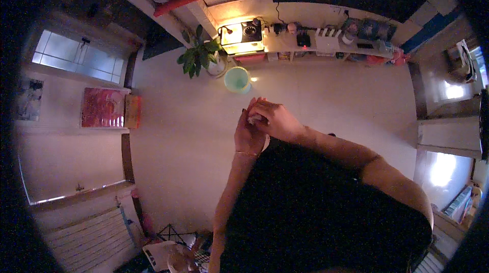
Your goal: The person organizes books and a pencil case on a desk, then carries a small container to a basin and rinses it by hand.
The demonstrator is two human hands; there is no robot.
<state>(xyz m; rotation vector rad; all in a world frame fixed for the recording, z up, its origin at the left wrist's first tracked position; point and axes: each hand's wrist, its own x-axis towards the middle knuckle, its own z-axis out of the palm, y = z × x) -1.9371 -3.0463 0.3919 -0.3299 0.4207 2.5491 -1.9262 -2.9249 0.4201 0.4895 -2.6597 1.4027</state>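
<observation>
My hands meet in front of my body, above the pale floor. The left hand [246,137] is cupped, palm inward, around a small whitish crumpled thing [252,119], perhaps paper or tissue. Over it bends my right hand [281,121], its fingers curled onto the same thing and the left palm. Most of the crumpled thing is hidden between the fingers, so its exact kind does not show. Just beyond the fingertips stands a pale green open bin [237,80], apart from both hands.
A leafy potted plant [197,55] stands left of the bin. Behind runs a low shelf [305,44] with a lit box [241,37] and small devices. Paintings [103,107] lean along the left wall. A folding chair [158,253] stands at the lower left.
</observation>
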